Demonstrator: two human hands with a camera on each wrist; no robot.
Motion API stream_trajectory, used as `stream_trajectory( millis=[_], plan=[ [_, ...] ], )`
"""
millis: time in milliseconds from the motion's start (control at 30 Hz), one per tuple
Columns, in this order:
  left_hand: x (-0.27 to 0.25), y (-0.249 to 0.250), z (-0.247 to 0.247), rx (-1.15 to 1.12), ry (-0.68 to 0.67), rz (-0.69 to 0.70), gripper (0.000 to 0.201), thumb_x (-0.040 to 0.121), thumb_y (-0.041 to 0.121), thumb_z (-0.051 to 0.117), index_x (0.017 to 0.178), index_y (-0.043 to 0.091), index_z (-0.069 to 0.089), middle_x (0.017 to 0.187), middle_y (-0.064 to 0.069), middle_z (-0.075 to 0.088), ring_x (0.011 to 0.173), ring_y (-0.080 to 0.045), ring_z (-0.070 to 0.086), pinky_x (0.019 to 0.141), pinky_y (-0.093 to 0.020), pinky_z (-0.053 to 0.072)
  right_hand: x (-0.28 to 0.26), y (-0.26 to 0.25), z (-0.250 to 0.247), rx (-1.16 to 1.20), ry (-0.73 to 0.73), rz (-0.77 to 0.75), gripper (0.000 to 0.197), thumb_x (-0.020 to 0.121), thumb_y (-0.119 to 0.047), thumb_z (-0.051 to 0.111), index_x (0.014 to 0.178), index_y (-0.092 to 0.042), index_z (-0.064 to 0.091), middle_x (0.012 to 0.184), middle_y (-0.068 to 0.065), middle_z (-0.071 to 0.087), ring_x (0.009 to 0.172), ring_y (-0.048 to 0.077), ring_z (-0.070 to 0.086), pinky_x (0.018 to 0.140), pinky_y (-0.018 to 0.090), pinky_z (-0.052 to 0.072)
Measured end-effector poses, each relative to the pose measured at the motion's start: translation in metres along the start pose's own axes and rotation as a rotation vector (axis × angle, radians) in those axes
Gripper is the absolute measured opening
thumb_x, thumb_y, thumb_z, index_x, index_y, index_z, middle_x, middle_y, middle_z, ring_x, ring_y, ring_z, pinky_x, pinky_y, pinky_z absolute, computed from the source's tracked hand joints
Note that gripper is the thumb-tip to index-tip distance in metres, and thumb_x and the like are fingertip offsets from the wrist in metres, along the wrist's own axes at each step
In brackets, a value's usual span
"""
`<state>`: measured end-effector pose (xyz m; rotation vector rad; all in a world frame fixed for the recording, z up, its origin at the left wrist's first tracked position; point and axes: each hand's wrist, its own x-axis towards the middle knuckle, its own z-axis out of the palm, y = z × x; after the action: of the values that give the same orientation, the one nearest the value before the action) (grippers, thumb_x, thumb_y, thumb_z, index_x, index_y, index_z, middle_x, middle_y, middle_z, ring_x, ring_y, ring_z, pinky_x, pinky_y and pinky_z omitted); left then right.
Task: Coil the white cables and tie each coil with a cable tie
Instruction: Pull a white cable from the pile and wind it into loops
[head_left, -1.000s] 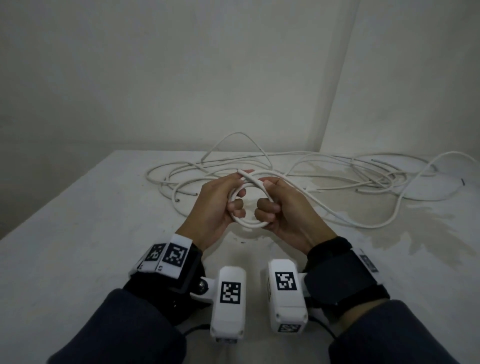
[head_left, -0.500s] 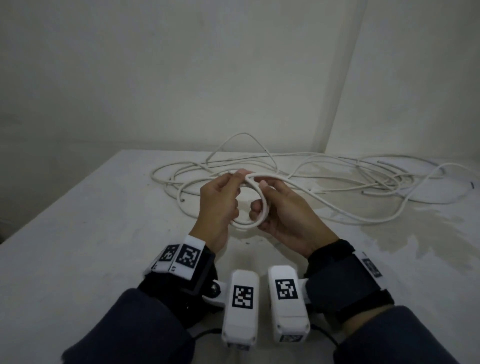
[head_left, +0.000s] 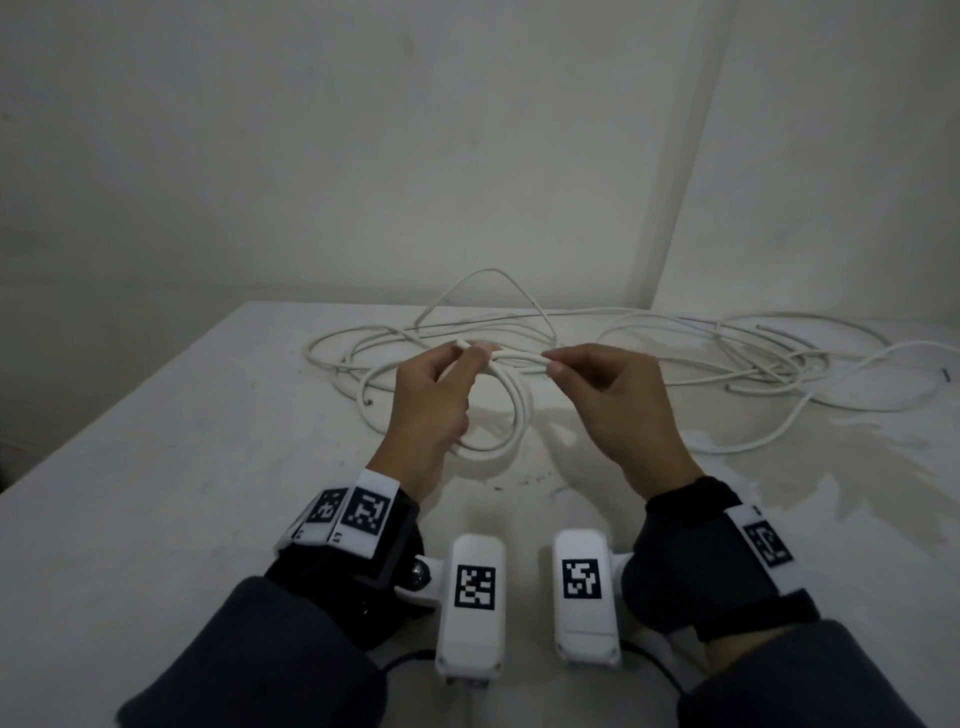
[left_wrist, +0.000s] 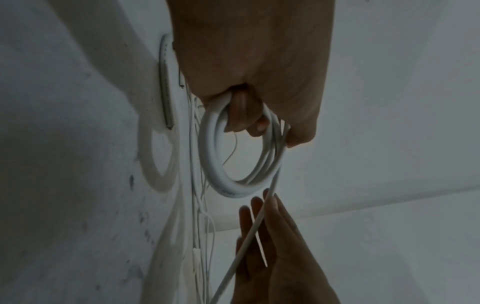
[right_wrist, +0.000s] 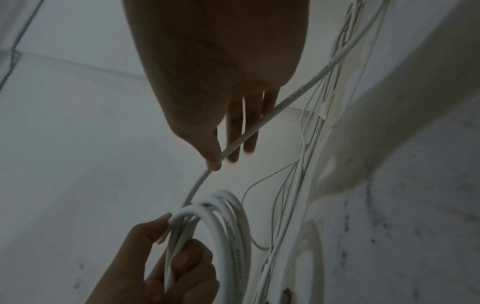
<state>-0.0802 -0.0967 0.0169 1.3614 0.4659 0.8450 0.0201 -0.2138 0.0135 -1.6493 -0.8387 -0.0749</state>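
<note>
A small coil of white cable (head_left: 511, 415) hangs from my left hand (head_left: 470, 356), whose thumb and fingers grip its top; the short cable end sticks out to the left. In the left wrist view the coil (left_wrist: 215, 164) loops round my curled fingers (left_wrist: 244, 119). From the coil a single strand (head_left: 519, 356) runs right to my right hand (head_left: 550, 364), which pinches it between thumb and fingertips. The right wrist view shows that strand (right_wrist: 249, 131) passing under the thumb (right_wrist: 211, 156) toward the coil (right_wrist: 228, 226).
Loose white cable (head_left: 727, 358) lies in a tangle across the back of the white table (head_left: 156, 467), from behind my hands to the far right edge. Walls close off the back and right. A stained patch (head_left: 857, 467) marks the right side.
My hands have drawn apart. The right hand left the coil and slid right along the strand, and the coil now hangs from the left hand alone.
</note>
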Motion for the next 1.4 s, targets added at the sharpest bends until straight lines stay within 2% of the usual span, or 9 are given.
stream_trajectory(
  millis=[100, 200, 333, 500, 733, 833, 967, 1100, 1400],
  plan=[
    [0.0, 0.001, 0.0, -0.027, 0.07, 0.004, 0.015, 0.091, 0.02, 0.06, 0.083, 0.022, 0.072, 0.051, 0.014, 0.047, 0.044, -0.008, 0.026, 0.043, -0.021, 0.026, 0.0, -0.002, 0.0, 0.074, -0.069, 0.044, 0.015, 0.083, -0.011, 0.072, 0.078, -0.025, 0.074, 0.08, -0.006, 0.073, 0.075, 0.004, 0.066, 0.075, 0.02, 0.049],
    [0.002, 0.001, 0.001, -0.147, 0.137, -0.02, 0.015, 0.092, 0.019, 0.058, 0.085, 0.02, 0.07, 0.065, 0.005, 0.046, 0.043, -0.007, 0.025, 0.042, -0.02, 0.024, -0.001, -0.004, 0.003, 0.177, -0.126, 0.117, 0.012, 0.085, -0.009, 0.069, 0.076, -0.015, 0.074, 0.08, 0.004, 0.072, 0.069, 0.006, 0.062, 0.07, 0.025, 0.048],
    [0.0, 0.0, 0.005, -0.278, 0.157, -0.073, 0.018, 0.096, 0.019, 0.052, 0.087, 0.015, 0.068, 0.071, -0.001, 0.041, 0.046, -0.008, 0.023, 0.037, -0.017, 0.023, -0.003, -0.01, 0.008, 0.431, -0.247, 0.305, 0.017, 0.092, -0.003, 0.055, 0.078, -0.005, 0.063, 0.089, 0.023, 0.067, 0.09, 0.033, 0.066, 0.094, 0.053, 0.051],
    [0.0, -0.001, 0.006, -0.311, 0.239, -0.135, 0.021, 0.094, 0.026, 0.057, 0.079, 0.013, 0.064, 0.068, 0.001, 0.044, 0.049, -0.009, 0.029, 0.039, -0.017, 0.028, -0.009, -0.021, 0.014, 0.92, -0.33, 0.511, 0.015, 0.096, 0.006, 0.041, 0.095, -0.007, 0.047, 0.097, 0.029, 0.067, 0.096, 0.036, 0.068, 0.082, 0.037, 0.058],
    [-0.004, -0.004, 0.012, -0.191, 0.24, -0.105, 0.028, 0.096, 0.035, 0.052, 0.078, 0.015, 0.06, 0.073, 0.0, 0.047, 0.061, -0.013, 0.042, 0.055, -0.026, 0.039, -0.006, -0.018, 0.021, 0.93, -0.415, 0.591, 0.026, 0.098, -0.005, 0.038, 0.115, -0.003, 0.057, 0.079, 0.014, 0.066, 0.073, 0.023, 0.065, 0.074, 0.03, 0.056],
    [-0.005, -0.006, 0.012, -0.158, 0.209, -0.086, 0.029, 0.096, 0.037, 0.052, 0.083, 0.013, 0.062, 0.068, 0.003, 0.048, 0.056, -0.01, 0.042, 0.051, -0.022, 0.039, -0.006, -0.018, 0.026, 0.85, -0.399, 0.541, 0.022, 0.1, -0.018, 0.043, 0.095, -0.006, 0.061, 0.069, 0.007, 0.055, 0.065, 0.019, 0.056, 0.072, 0.028, 0.05],
    [-0.007, -0.007, 0.014, -0.166, 0.142, -0.049, 0.03, 0.095, 0.035, 0.054, 0.1, 0.007, 0.063, 0.064, 0.005, 0.051, 0.042, -0.001, 0.045, 0.042, -0.016, 0.039, -0.006, -0.016, 0.031, 0.773, -0.346, 0.411, 0.017, 0.1, -0.009, 0.043, 0.101, -0.003, 0.059, 0.064, 0.003, 0.04, 0.056, 0.012, 0.044, 0.07, 0.026, 0.045],
    [-0.006, -0.005, 0.015, -0.212, 0.116, -0.116, 0.022, 0.096, 0.032, 0.053, 0.096, 0.011, 0.06, 0.074, 0.0, 0.045, 0.056, -0.009, 0.04, 0.047, -0.021, 0.037, -0.003, -0.011, 0.031, 0.725, -0.312, 0.354, 0.022, 0.101, -0.01, 0.043, 0.098, -0.009, 0.064, 0.059, -0.002, 0.04, 0.051, 0.008, 0.04, 0.067, 0.028, 0.042],
    [-0.007, -0.003, 0.015, -0.468, -0.093, -0.214, 0.016, 0.095, 0.01, 0.043, 0.08, 0.015, 0.042, 0.051, 0.005, 0.027, 0.036, -0.007, 0.022, 0.037, -0.019, 0.031, -0.004, -0.008, 0.028, 0.469, -0.188, 0.156, 0.022, 0.102, -0.012, 0.042, 0.111, -0.015, 0.061, 0.047, -0.018, 0.038, 0.047, 0.001, 0.038, 0.054, 0.02, 0.042]
  ],
)
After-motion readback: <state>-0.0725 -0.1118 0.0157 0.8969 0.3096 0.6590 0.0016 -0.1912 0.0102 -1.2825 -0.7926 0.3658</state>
